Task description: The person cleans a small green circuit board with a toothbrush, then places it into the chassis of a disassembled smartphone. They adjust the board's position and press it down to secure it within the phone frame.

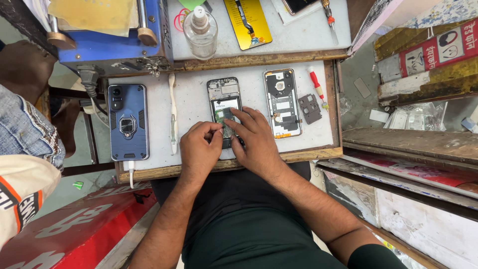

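Green board exposed in opened phone (224,107) at desk (194,94) centre; left hand (199,149) fingers pinching at it, right hand (253,135) fingers spread pressing it. Slip could tear a flex

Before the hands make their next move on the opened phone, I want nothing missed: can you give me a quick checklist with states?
1. Opened black phone flat on the white work board: ok.
2. Left hand on phone's lower edge: ok.
3. Right hand fingertips on its inner parts: ok.
4. Removed silver back frame lying apart, to the right: ok.
5. Red-handled screwdriver beside the frame: ok.
6. Loose screws accounted for: cannot tell.
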A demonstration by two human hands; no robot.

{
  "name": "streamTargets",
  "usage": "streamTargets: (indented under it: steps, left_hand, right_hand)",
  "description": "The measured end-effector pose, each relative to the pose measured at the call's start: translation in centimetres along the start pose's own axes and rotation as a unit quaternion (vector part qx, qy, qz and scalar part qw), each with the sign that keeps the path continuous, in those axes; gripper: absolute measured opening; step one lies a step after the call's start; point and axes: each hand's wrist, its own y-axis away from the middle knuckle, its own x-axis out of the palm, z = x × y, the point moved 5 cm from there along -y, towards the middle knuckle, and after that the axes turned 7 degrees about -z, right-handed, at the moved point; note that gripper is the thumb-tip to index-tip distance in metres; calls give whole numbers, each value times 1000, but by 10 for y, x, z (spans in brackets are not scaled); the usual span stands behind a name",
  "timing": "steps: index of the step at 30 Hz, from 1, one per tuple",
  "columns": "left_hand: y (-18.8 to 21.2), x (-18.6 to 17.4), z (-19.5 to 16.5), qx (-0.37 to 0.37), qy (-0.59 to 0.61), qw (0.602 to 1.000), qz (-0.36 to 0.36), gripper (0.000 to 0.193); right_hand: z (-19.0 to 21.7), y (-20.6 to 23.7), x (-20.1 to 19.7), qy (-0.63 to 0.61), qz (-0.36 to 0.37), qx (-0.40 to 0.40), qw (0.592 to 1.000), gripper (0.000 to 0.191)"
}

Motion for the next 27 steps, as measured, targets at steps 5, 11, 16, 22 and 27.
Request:
streamTargets:
  steps: [5,11,16,22,27]
  left_hand:
    - [-8,0,7,-30,-17,999,34,10]
    - [-14,3,10,-20,-18,997,75,10]
    - [-21,5,14,-51,-25,993,103,12]
    - [-26,8,19,-84,-25,990,114,10]
    - [-30,12,25,-131,35,980,147,7]
  right_hand:
    - [-1,0,2,5,1,-8,1000,47]
    - [-4,1,5,19,8,-9,1000,47]
    - [-5,1,5,16,9,-20,1000,46]
    - [-4,0,4,13,7,-19,1000,47]
    - [-4,0,3,11,8,-16,1000,47]
